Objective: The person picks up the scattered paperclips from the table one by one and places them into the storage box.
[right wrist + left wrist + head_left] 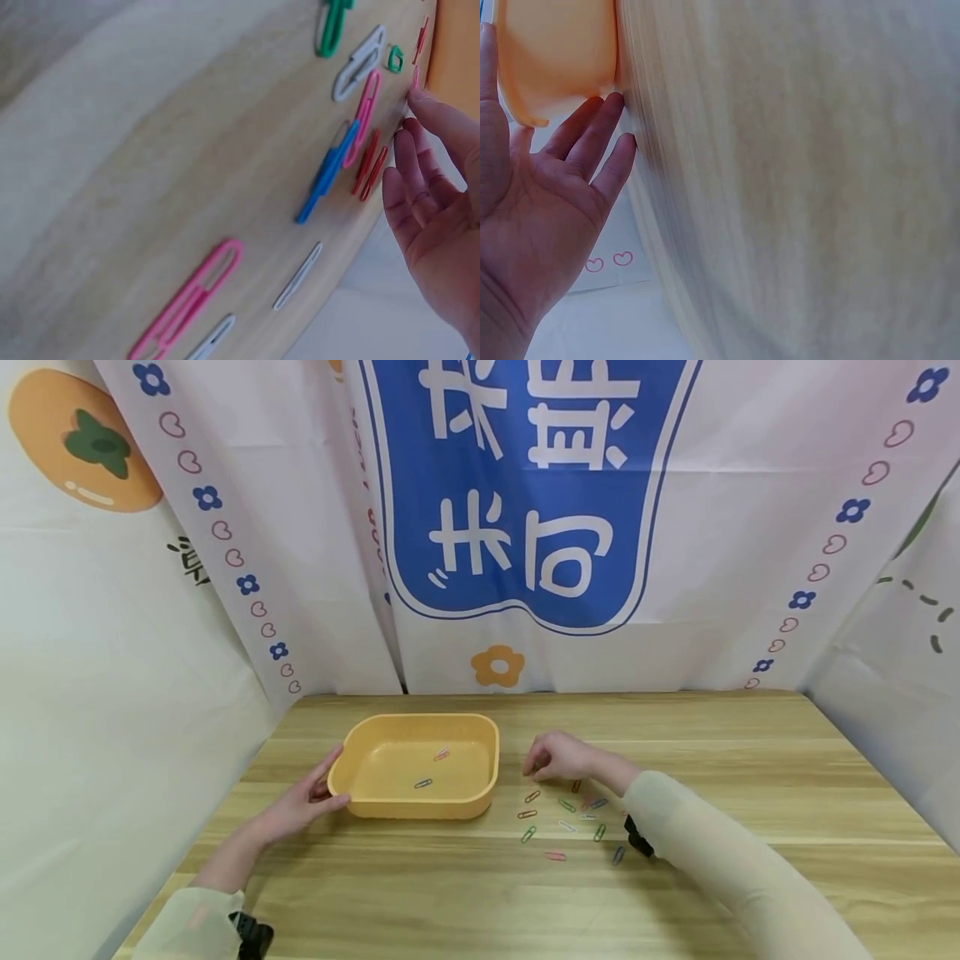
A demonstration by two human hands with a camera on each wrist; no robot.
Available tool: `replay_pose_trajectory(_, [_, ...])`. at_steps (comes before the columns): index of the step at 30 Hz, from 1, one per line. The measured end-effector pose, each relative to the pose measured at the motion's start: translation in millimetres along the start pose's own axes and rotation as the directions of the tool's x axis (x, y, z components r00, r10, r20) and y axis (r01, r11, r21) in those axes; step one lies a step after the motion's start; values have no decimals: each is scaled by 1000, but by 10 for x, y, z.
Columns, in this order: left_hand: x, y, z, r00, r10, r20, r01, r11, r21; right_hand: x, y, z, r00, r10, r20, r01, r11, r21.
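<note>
A yellow plastic tray (360, 811) stands on the wooden table with a few paper clips inside, among them a blue clip (423, 783) and a reddish clip (442, 756). My left hand (303, 802) touches the tray's left end, fingers spread and fairly straight along its outer wall. To the right of the tray, my right hand (558, 756) is low over the table. Its thumb and fingertips pinch a pink paper clip (416, 76), largely hidden in the head view. Near that hand lie loose clips, including a green clip (528, 834) and a red clip (527, 814).
More clips are scattered below the right forearm, such as a pink clip (555, 856) and a blue clip (618, 856). Printed cloth (712, 610) hangs behind the table (420, 893) and at both sides. A black strap (637, 837) is on the right wrist.
</note>
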State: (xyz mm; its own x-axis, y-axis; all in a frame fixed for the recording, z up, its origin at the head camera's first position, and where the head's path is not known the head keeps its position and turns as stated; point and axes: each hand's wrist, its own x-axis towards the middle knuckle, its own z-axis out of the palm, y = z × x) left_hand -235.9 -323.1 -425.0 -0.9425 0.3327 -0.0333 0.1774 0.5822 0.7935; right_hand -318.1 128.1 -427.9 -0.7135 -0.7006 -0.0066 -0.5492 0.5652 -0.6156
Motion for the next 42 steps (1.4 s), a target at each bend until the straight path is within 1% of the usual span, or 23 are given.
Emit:
replay_pose_trajectory(4, [-14, 28, -2, 1000, 8, 4, -8, 1000, 16, 10, 10, -5, 1000, 12, 1, -12, 1000, -3])
replay_pose_trajectory(10, [-27, 54, -14, 1000, 23, 7, -23, 1000, 6, 2, 17, -5, 1000, 23, 6, -23, 1000, -3])
replay_pose_trajectory(14, [-26, 49, -15, 1000, 3, 2, -3, 1000, 15, -3, 14, -4, 999, 34, 6, -34, 999, -3])
replay_pose_trajectory(18, [-13, 30, -15, 1000, -5, -2, 5, 1000, 19, -10, -6, -19, 998, 56, 12, -56, 998, 27])
replay_pose_trajectory(23, [-12, 16, -16, 1000, -5, -2, 5, 1000, 16, -10, -3, -21, 999, 38, 12, -38, 998, 49])
replay_pose_trajectory(27, [-17, 28, -16, 1000, -7, 3, 7, 1000, 12, 4, 13, -12, 999, 30, 12, -30, 999, 34])
replay_pose_trajectory(34, [-11, 51, -10, 1000, -12, 6, 12, 1000, 6, 21, 32, -21, 999, 39, 35, -39, 999, 4])
replay_pose_trajectory(40, [-21, 34, -15, 1000, -11, 6, 11, 1000, 1, 26, 29, 11, 999, 16, 50, -15, 999, -28])
replay_pose_trajectory(42, [-17, 27, -9, 1000, -1, 3, 1, 1000, 2, 22, 29, 16, 999, 16, 51, -14, 999, -31])
